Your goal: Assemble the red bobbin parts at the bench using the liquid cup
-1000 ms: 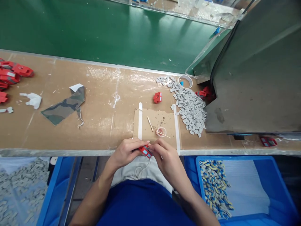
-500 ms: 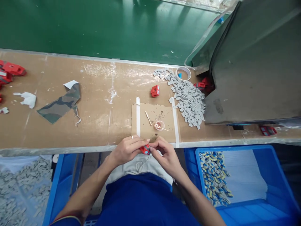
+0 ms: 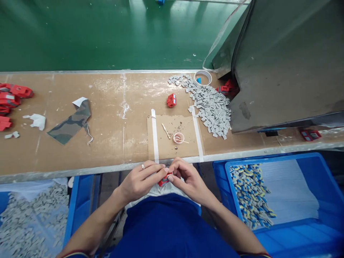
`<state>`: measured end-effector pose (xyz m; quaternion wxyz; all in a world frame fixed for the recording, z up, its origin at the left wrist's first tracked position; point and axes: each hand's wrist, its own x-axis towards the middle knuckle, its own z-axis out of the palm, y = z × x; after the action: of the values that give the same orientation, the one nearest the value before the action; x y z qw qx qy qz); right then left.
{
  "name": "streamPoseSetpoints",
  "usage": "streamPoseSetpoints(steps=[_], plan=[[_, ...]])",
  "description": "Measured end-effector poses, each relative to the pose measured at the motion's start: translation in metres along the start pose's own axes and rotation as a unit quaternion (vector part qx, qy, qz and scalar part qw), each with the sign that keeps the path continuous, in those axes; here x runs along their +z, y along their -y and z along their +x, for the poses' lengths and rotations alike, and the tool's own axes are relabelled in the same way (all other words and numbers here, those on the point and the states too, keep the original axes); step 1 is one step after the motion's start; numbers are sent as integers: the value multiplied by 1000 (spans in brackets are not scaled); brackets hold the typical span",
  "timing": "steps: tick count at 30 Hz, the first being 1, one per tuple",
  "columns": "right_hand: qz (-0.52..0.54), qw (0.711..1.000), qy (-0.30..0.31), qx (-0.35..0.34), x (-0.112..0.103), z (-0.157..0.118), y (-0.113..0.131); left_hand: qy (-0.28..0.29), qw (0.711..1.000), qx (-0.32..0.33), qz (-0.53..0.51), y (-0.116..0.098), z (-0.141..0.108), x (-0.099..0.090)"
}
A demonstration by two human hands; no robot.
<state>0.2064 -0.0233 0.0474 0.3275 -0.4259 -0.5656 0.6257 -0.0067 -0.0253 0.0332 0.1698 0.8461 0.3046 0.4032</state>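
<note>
A small red part (image 3: 162, 180) is held just in front of the table's near edge. My left hand (image 3: 141, 179) has its fingers wrapped round the part from the left. From the right, my right hand (image 3: 188, 179) pinches at the part's upper right end; whatever lies between thumb and forefinger is too small to make out. Beyond the hands, a cardboard sheet (image 3: 185, 153) taped to the table bears a small cup (image 3: 178, 138) with a thin stick in it and a white stick (image 3: 166, 131). Another red part (image 3: 171, 100) lies behind the sheet.
Grey pieces (image 3: 212, 107) are heaped at right beside a tape roll (image 3: 202, 77). A large dark box (image 3: 290, 64) stands farther right. Camouflage cloth (image 3: 70, 125) and red parts (image 3: 21, 91) lie left. Blue bins (image 3: 322, 186) sit below the edge.
The view has shifted and turned slightly. Both hands remain at the red part, which is now tilted differently and more covered by the fingers.
</note>
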Motion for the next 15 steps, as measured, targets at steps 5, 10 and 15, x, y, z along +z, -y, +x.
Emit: streamPoseSetpoints(steps=[5, 10, 15], plan=[[97, 995, -28, -14, 7, -7, -7, -112, 992, -54, -31, -9, -5, 18], [-68, 989, -95, -90, -7, -6, -6, -35, 959, -238, -148, -25, 11, 14], [-151, 977, -79, -127, -20, -3, 11, -67, 936, -297, -177, -34, 30, 11]])
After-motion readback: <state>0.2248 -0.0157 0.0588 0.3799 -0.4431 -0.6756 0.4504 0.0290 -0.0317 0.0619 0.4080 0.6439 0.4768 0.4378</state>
